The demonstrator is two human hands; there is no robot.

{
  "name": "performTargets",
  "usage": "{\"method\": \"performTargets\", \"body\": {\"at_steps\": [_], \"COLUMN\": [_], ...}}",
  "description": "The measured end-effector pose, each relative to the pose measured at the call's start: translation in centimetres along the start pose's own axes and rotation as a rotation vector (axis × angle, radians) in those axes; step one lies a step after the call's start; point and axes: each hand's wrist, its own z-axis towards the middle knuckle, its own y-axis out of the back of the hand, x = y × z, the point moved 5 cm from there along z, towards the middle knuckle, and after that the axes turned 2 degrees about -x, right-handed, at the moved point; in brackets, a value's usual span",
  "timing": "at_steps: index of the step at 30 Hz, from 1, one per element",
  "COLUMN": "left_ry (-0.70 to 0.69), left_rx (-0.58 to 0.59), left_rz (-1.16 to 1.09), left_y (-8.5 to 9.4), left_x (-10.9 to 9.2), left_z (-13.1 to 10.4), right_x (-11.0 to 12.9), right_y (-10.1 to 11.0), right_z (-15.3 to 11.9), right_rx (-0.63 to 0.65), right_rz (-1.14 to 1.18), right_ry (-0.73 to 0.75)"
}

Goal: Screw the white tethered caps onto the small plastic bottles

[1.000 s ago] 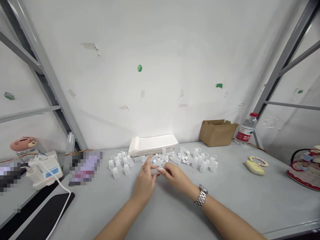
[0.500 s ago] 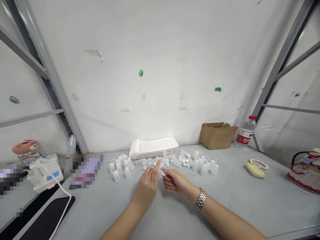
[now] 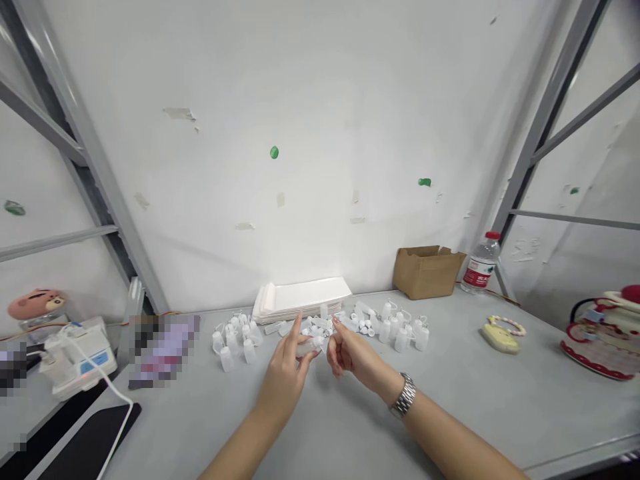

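My left hand (image 3: pixel 287 367) holds a small translucent squeeze bottle (image 3: pixel 309 345) between thumb and fingers, its white cap end pointing right. Just right of the cap, apart from it, is my right hand (image 3: pixel 350 352), with its thumb raised off loosely curled fingers and nothing seen in it. Behind the hands lies a loose pile of white caps and clear bottle bodies (image 3: pixel 317 327). Capped bottles with looped straps stand in a left group (image 3: pixel 235 340) and a right group (image 3: pixel 403 330).
A stack of white sheets (image 3: pixel 300 297) lies against the wall. To its right stand an open cardboard box (image 3: pixel 429 275) and a water bottle (image 3: pixel 481 265). A yellow case with a beaded strap (image 3: pixel 501 338) lies at right. A power strip (image 3: pixel 83 357) and white cable are at left.
My right hand has come off the bottle's cap end, its thumb now lifted. My left hand still holds the bottle, which shows more plainly. The whole view has shifted slightly.
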Motion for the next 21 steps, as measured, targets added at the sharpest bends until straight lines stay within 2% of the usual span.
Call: {"method": "performTargets", "body": {"at_steps": [4, 8, 13, 18, 21], "left_ry": [0.017, -0.049, -0.227, -0.37, -0.392], "left_rx": [0.07, 0.066, 0.031, 0.022, 0.017], "left_rz": [-0.062, -0.045, 0.046, 0.111, 0.107], "left_y": [-0.5, -0.4, -0.1, 0.1, 0.0], "left_x": [0.1, -0.2, -1.1, -2.3, -2.8], "left_z": [-0.1, -0.2, 0.0, -0.5, -0.8], "right_x": [-0.5, -1.3, -2.2, -1.4, -0.5], "right_y": [0.9, 1.4, 1.2, 0.9, 0.9], "right_z": [0.4, 0.7, 0.7, 0.3, -0.1], "right_rx": [-0.114, -0.18, -0.13, -0.106, -0.111], "right_rz": [0.102, 0.098, 0.106, 0.229, 0.334], "right_ry": [-0.027, -0.052, -0.119, -0.008, 0.035]}}
